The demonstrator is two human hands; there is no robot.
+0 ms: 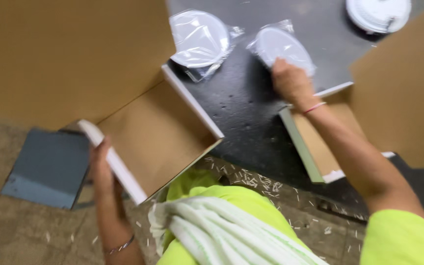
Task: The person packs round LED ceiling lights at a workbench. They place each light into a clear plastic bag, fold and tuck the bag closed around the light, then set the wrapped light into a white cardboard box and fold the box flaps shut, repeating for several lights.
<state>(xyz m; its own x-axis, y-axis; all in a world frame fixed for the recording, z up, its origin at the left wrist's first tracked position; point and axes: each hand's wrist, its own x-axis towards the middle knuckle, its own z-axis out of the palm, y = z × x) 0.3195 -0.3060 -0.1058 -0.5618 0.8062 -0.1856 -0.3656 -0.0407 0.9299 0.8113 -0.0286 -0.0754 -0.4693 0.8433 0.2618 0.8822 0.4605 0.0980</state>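
Right hand [290,81], seen in the head view at upper centre of the frame, is laid on a round white disc in a clear plastic bag [283,46]; the fingers are closed over its near edge, so the disc is judged to be gripped on the dark tabletop [244,110]. A second bagged white disc [199,37] lies just beside it to the left, and a stack of white round parts [378,12] sits at the upper right corner. Left hand [103,174], at lower left, is wrapped around the white edge of an open cardboard box [155,135], which is held tilted over the table's edge. Another open box [320,142] lies under the right forearm. A grey panel [50,167] rests on the floor at left, where small white scraps [251,179] are scattered. For a clean lift, the disc is best pinched by its rim through the bag while the box is kept steady.
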